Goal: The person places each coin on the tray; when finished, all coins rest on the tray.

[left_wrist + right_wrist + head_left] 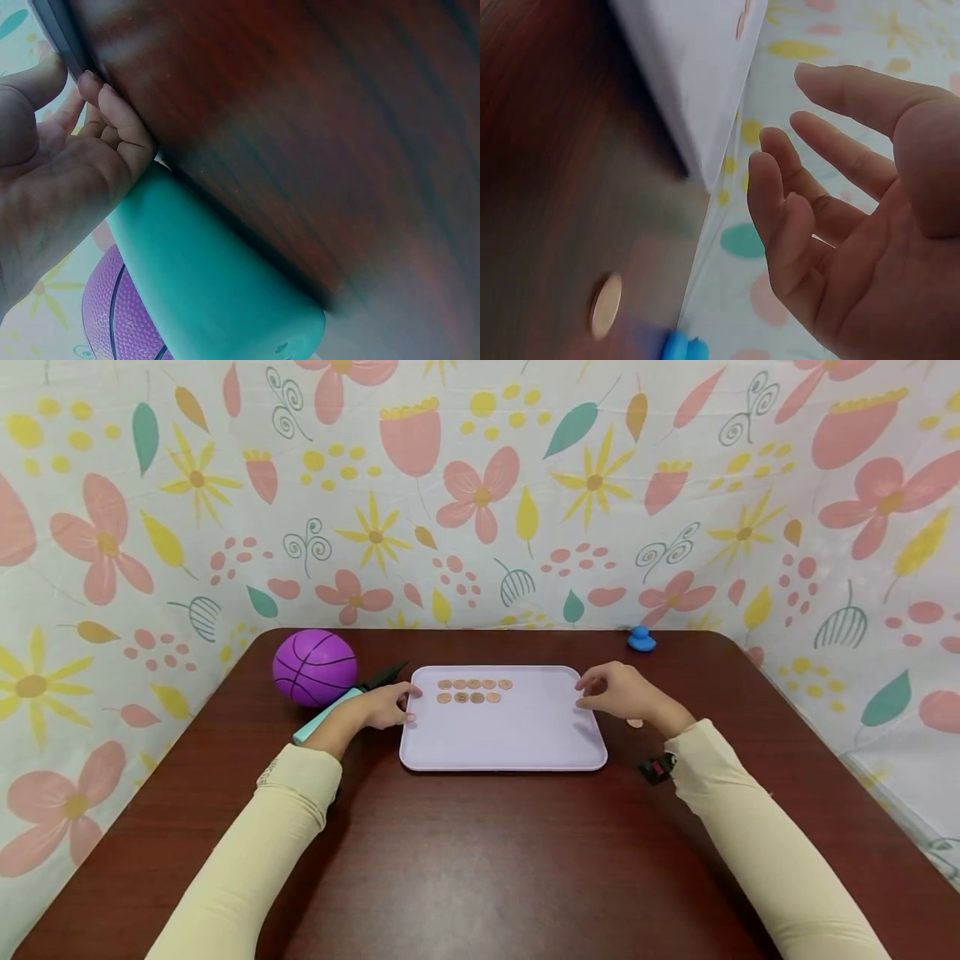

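Observation:
A white tray (502,739) lies on the dark wooden table, with several copper-coloured coins (474,684) in two rows on its upper left part. At the tray's left edge, my left hand (385,706) grips the rim with thumb and fingers. The left wrist view has its lower fingers (120,124) curled close to that rim. Over the right edge of the tray hovers my right hand (617,690), fingers loosely bent. Thumb and fingertips stand apart with nothing between them in the right wrist view. A single coin (606,306) lies on the table beside the tray, partly under that hand.
A purple basketball (315,668) sits at the back left. In front of it lies a turquoise cylinder-shaped object (326,716), with a black pointed thing (385,677) beyond. A blue rubber duck (641,639) is at the back right, and a patterned curtain (480,568) hangs behind the table.

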Available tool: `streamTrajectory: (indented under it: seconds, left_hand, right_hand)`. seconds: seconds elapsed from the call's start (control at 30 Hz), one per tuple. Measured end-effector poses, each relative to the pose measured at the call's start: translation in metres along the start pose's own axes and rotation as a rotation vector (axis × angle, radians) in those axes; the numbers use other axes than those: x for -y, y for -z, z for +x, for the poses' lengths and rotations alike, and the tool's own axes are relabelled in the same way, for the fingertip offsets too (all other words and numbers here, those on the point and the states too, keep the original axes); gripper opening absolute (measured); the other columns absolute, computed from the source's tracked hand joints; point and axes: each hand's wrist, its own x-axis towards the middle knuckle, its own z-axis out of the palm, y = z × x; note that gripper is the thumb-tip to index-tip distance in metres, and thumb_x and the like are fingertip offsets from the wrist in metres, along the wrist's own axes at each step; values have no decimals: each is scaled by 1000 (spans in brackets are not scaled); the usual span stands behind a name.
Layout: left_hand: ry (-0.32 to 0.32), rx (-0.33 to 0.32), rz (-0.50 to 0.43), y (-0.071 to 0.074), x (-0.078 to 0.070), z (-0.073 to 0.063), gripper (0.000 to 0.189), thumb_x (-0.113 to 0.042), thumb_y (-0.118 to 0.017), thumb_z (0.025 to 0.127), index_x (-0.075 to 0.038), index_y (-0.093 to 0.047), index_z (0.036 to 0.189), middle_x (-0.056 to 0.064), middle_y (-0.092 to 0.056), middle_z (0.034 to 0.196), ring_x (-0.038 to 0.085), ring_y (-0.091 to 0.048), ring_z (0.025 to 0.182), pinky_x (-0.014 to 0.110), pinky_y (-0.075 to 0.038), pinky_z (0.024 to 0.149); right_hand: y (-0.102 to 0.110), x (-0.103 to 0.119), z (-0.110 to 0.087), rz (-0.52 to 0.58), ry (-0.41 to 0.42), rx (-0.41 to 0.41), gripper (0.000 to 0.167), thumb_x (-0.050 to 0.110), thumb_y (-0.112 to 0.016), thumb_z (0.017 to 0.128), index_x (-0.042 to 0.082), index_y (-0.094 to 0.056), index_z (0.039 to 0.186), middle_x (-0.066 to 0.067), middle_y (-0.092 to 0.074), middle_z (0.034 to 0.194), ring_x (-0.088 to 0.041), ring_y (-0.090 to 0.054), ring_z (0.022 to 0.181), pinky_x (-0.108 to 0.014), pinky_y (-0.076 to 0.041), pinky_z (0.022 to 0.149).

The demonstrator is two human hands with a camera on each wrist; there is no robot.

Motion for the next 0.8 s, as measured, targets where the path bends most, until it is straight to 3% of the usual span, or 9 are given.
streamTrajectory:
  seconds: [0.1, 0.3, 0.53, 0.8]
  left_hand:
    - [2, -1, -6, 0, 0, 1, 49, -15, -61, 98, -3, -44, 142, 11, -48, 103, 22, -48, 86, 29, -39, 75]
    - [-5, 0, 8, 0, -1, 0, 49, -16, -61, 98, -3, -44, 142, 12, -49, 104, 24, -49, 91, 30, -39, 78]
    - [-9, 3, -15, 0, -1, 1, 49, -15, -62, 98, -3, -44, 142, 12, -49, 103, 23, -49, 89, 29, -39, 76]
    - [-7, 2, -21, 0, 1, 1, 49, -15, -62, 98, -3, -44, 142, 11, -49, 102, 22, -50, 87, 28, -39, 75]
  right_hand:
    - [6, -9, -10, -1, -25, -5, 28, 15, -78, 86, 0, -72, 108, -7, -69, 92, -21, -61, 78, -32, -50, 69]
    - [14, -28, -25, -6, -103, 67, 32, 17, -77, 87, -1, -70, 113, -9, -66, 85, -18, -57, 59, -33, -49, 63]
    - [17, -49, -39, -50, -124, 126, 37, 19, -79, 84, -3, -70, 112, -9, -69, 95, -23, -60, 86, -38, -52, 74]
    - [15, -67, -43, -45, -127, 107, 28, 18, -78, 85, 0, -72, 105, -4, -69, 87, -18, -61, 81, -35, -49, 73]
